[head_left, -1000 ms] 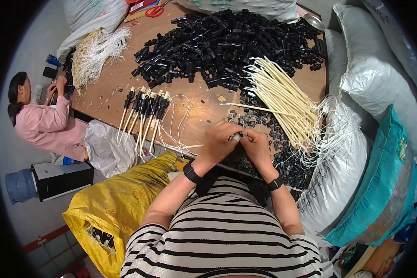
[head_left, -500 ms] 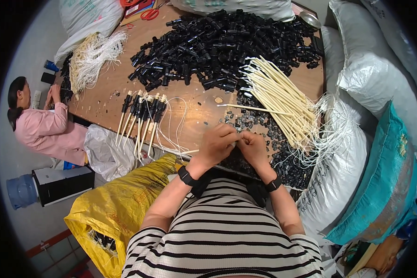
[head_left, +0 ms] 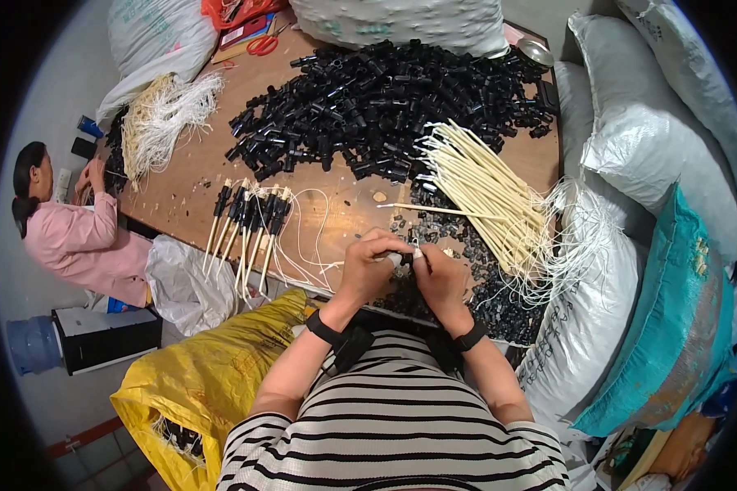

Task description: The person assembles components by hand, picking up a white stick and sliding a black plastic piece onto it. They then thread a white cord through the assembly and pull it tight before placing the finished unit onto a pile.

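Note:
My left hand [head_left: 367, 266] and my right hand [head_left: 442, 280] meet over the near edge of the table, fingers pinched. A small black plastic piece [head_left: 405, 259] shows between them, and both appear to grip it. Pale fingertip coverings show on both hands. A light-coloured stick end pokes out left of my left hand; whether that hand holds it is hidden. Left of my hands lie several cream sticks with black sleeves [head_left: 250, 214], trailing white cord. One loose cream stick [head_left: 442, 210] lies beyond my right hand, beside a bundle of cream sticks [head_left: 487, 196] with white cords.
A heap of black plastic fittings [head_left: 385, 106] covers the table's far part. Small black bits [head_left: 499, 307] lie at the near right. White sacks [head_left: 647, 106] and a teal sack [head_left: 639, 327] crowd the right. A yellow sack [head_left: 213, 368] stands near left; a person in pink [head_left: 82, 237] works at far left.
My hands have turned and opened up a little, so the black piece between the fingertips now shows. The whole view has shifted slightly.

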Tool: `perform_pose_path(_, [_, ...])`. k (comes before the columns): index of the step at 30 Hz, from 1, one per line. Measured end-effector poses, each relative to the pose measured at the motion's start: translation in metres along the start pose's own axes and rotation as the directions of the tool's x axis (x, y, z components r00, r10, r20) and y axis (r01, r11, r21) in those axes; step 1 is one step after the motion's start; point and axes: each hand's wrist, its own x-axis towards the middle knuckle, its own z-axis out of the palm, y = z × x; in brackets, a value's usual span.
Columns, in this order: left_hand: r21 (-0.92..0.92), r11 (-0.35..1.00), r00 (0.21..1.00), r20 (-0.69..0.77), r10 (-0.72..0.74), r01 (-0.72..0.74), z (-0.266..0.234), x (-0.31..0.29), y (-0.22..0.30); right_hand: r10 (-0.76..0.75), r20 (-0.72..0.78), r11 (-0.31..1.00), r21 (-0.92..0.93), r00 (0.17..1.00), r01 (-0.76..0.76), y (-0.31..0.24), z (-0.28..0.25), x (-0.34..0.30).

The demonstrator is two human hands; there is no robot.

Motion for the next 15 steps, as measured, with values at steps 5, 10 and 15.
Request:
perform_pose_path(5, [-0.196, 0.931, 0.949, -0.015, -0.316, 0.307, 0.008, -0.003, -0.007, -0.117, 0.110, 0.975, -0.176, 0.987, 0.135, -0.007, -0.002, -0.004])
perform_pose_path(10, [-0.032, 0.957, 0.958, 0.010, -0.288, 0.288, -0.001, 0.000, -0.005, -0.198, 0.039, 0.978, -0.052, 0.979, 0.200, -0.004, 0.001, -0.007])
perform_pose_path(15, [0.269, 0.962, 0.995, -0.066, 0.074, -0.053, -0.009, 0.000, -0.016, 0.084, 0.199, 0.864, 0.474, 0.976, -0.171, -0.007, -0.016, -0.002])
